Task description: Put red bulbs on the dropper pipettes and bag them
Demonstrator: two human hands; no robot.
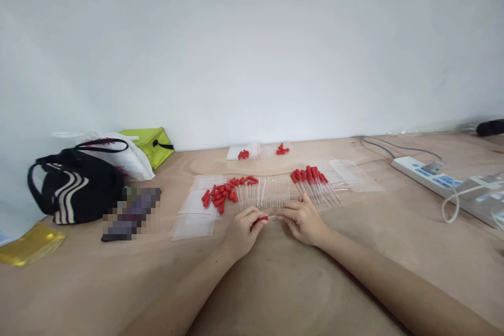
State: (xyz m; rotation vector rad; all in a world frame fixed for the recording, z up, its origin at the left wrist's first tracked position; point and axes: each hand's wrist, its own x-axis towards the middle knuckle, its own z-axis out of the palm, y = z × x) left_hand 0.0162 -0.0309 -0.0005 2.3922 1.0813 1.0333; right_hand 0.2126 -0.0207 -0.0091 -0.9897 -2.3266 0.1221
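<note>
My left hand [244, 231] pinches a small red rubber cap [261, 219] at the table's middle. My right hand [302, 219] pinches a thin clear tube [273, 217] whose end meets that cap. Just beyond my hands lies a row of several clear tubes [263, 193]. To its left is a loose heap of red caps [222, 192]. To its right lie several tubes with red caps fitted [314, 182], fanned out.
Small clear zip bags [195, 214] lie left of the caps, more bags with red caps [258, 151] by the wall. A black striped bag [74, 186], a white bag, a green pouch and a yellow packet [29, 244] sit far left. A white power strip [441, 181] with cables lies right.
</note>
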